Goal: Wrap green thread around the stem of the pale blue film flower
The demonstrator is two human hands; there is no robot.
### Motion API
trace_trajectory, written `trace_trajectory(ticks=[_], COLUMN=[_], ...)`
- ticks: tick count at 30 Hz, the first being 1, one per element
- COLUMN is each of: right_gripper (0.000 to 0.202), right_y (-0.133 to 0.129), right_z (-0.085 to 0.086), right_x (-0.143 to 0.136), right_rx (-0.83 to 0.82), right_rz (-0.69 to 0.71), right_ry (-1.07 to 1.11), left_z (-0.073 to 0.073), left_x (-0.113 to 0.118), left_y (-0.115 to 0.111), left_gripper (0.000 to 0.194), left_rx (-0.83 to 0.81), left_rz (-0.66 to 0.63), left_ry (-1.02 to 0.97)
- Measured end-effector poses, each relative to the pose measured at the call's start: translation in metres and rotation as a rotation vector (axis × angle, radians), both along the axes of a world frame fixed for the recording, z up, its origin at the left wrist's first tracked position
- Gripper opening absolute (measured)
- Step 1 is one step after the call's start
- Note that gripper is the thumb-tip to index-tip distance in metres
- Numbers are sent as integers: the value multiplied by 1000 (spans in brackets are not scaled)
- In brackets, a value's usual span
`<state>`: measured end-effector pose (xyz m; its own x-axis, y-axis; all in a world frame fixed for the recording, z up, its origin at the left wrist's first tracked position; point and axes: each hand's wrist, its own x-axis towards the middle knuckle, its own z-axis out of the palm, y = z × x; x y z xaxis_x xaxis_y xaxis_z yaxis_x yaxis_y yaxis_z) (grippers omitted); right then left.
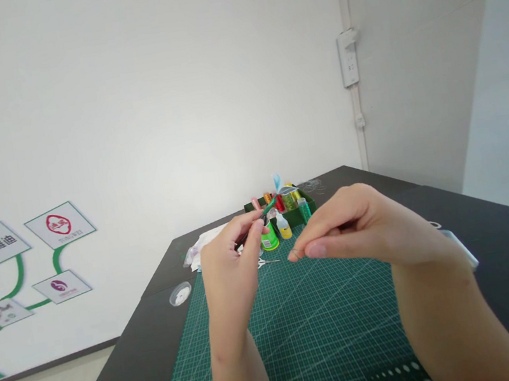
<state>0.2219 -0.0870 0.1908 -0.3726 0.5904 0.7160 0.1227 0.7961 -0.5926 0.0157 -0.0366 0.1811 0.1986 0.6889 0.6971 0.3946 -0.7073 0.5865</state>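
Note:
My left hand (233, 252) is closed around a thin green stem (269, 205), held above the cutting mat. A pale blue petal-like piece (277, 182) shows at the stem's upper end. Something dark also lies under the left fingers, mostly hidden. To the right, my right hand (358, 232) has thumb and fingers pinched together. A very thin strand, wire or thread, shows at its fingertips; I cannot tell which. Under both hands lies a green gridded cutting mat (301, 331).
Behind my hands stand a bright green tub (270, 239), a yellow-labelled bottle (284, 226) and a dark green box (293, 217) with coloured thread spools. Small scissors (268, 261) lie on the mat. A clear round dish (180, 294) sits left, white cloth or paper (205, 244) behind it.

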Motion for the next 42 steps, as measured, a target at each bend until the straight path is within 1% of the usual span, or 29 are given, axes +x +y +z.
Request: trace_trajectory(ticks=[3, 8, 13, 16, 19, 23, 26, 29, 32, 37, 42], right_gripper=[17, 27, 30, 29, 28, 28, 31, 30, 32, 31, 35], right_y=[3, 5, 9, 12, 16, 22, 27, 33, 37, 37, 36], right_z=[-2, -1, 1, -1, -2, 0, 0, -2, -3, -3, -2], right_x=[4, 4, 2, 3, 5, 6, 9, 12, 14, 15, 14], right_rx=[-16, -40, -43, -29, -41, -131, -231, -295, -342, -394, -433], right_rz=[-72, -211, -413, -464, -450, -409, -345, -248, -176, -130, -33], right_ry=[2, -5, -1, -5, -14, -32, -73, -100, -120, -135, -143], left_z=[-1, 1, 0, -2, -3, -2, -1, 0, 0, 2, 3], left_x=[2, 2, 1, 1, -1, -5, -10, -13, -16, -23, -28], left_y=[1, -2, -5, -7, -9, -15, -22, -29, -34, -39, -45], left_gripper=[22, 23, 25, 25, 23, 22, 24, 24, 22, 18, 13], left_rx=[-28, -47, -35, -37, -59, -54, -30, 9, 59, 170, 261], left_rz=[0, -59, -57, -66, -85, -117, -135, -153, -145, -112, -63], left_ry=[115, 300, 392, 429, 460, 498, 515, 522, 472, 377, 295])
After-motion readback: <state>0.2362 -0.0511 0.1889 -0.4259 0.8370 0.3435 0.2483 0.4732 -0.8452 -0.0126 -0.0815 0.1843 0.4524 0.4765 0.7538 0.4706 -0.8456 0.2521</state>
